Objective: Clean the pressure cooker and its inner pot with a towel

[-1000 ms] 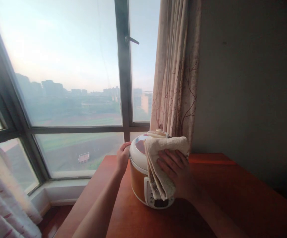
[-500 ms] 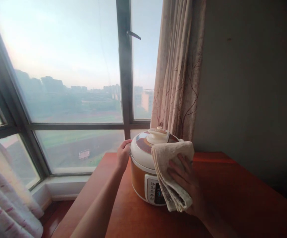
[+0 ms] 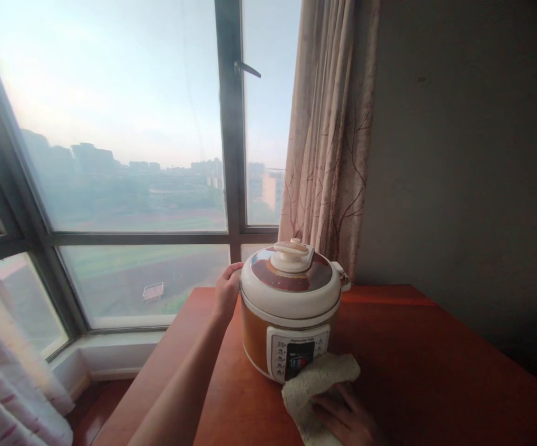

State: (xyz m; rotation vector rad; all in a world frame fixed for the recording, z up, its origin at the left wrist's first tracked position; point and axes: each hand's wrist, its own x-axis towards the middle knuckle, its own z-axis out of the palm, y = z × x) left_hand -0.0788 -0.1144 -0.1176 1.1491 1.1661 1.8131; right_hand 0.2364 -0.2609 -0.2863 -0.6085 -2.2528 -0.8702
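An electric pressure cooker, white and golden brown, stands upright on the reddish wooden table with its control panel facing me. My left hand is closed on the cooker's left side at lid height; the part under the fingers is hidden. Down at the lower front, my right hand grips a folded beige cloth, partly blurred. The cloth overlaps the lower right corner of the panel; whether it touches there I cannot tell. On the lid sits a cream knob handle.
The wooden table reaches back towards a tall window with dark frames. A patterned curtain hangs behind the cooker, and another curtain is at the lower left. A grey wall rises on the right.
My right hand has moved the cloth down from the lid's right side to the cooker's lower front, uncovering the lid and most of the panel. My left hand keeps its place on the cooker.
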